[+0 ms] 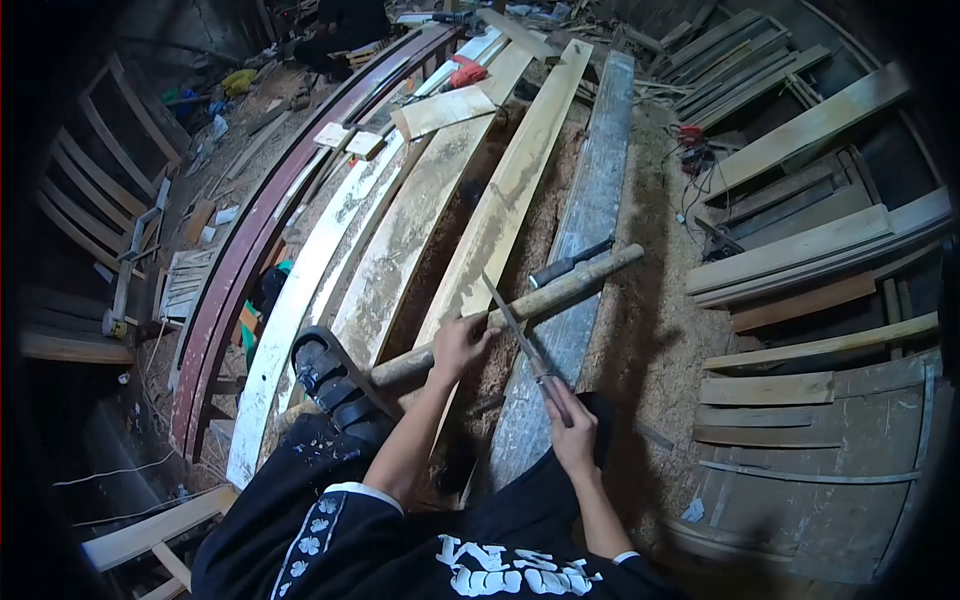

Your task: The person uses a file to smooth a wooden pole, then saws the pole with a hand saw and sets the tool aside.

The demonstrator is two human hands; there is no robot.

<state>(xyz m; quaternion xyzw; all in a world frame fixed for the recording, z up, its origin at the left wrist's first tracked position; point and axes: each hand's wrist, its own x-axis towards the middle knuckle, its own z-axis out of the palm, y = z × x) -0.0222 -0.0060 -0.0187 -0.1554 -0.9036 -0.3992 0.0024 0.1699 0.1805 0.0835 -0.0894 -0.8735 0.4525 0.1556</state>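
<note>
And here's the round wooden pole (585, 281), slanting across the planks in front of the seated person, and everything is happening along it. The left hand (460, 346) is on the pole, around its middle, fingers curled over the wood with the thumb toward the far end. The right hand (573, 430) sits on the near side of the pole, clear of the wood, closed firmly round the handle of a hand tool (527, 345). Look at that narrow blade: it slants right across the pole, just beside the left hand on the far-end side, its tip pointing out beyond the wood. Whether the edge is touching, I can't tell from here!

Down at the pole's near end, a sandal (335, 382) covers a stretch of it. Under the far end runs a grey plank (597, 175), and lying on that, just beyond the pole, a dark-handled tool (570, 263). A pale plank (508, 205) passes beneath the pole by the left hand. Well beyond the pole there's a red tool (466, 72), and sawdust (655, 290) spreads thickly past its far end.
</note>
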